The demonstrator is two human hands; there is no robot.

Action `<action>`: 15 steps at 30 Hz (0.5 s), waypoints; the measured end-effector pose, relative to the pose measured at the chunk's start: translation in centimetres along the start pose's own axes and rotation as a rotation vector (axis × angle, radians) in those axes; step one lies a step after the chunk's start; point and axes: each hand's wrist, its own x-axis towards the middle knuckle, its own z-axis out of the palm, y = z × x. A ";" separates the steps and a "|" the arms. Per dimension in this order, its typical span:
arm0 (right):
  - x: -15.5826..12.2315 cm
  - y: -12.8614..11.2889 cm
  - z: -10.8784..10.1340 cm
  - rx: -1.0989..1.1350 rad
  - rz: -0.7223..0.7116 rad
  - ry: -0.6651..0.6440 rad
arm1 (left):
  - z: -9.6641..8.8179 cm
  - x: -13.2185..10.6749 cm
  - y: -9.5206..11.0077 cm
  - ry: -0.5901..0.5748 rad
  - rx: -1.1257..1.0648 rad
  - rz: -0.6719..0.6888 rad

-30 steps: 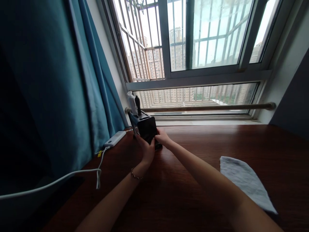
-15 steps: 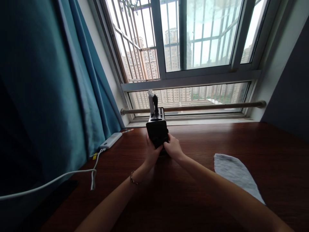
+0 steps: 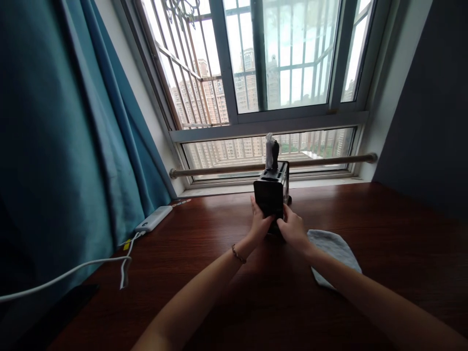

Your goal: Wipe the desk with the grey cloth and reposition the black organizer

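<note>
A black box-shaped desktop organizer [image 3: 278,170] stands on the table in front of the window. Its near side is a flat dark panel [image 3: 268,197], tilted slightly back. Upright in its top slots are a white object [image 3: 269,152] that looks wrapped and a slim black object [image 3: 275,155]. My left hand [image 3: 260,222] grips the lower left of the panel, with its thumb across the front. On the lower right edge my right hand [image 3: 292,226] is closed in the same way. The fingers behind the panel are hidden.
A light grey cloth [image 3: 334,251] lies beneath and beside my right forearm. At the left, a white power strip [image 3: 155,218] with a white cable [image 3: 87,265] rests by the blue curtain [image 3: 120,131]. A horizontal rail [image 3: 226,169] crosses the window behind the organizer.
Both hands have shifted right along the table together with the organizer, which now shows more of its right side. The camera view has also turned a little to the right.
</note>
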 end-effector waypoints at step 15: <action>7.0 7.6 -6.0 -0.017 0.043 0.114 | 12.1 2.3 2.1 0.037 0.099 -0.009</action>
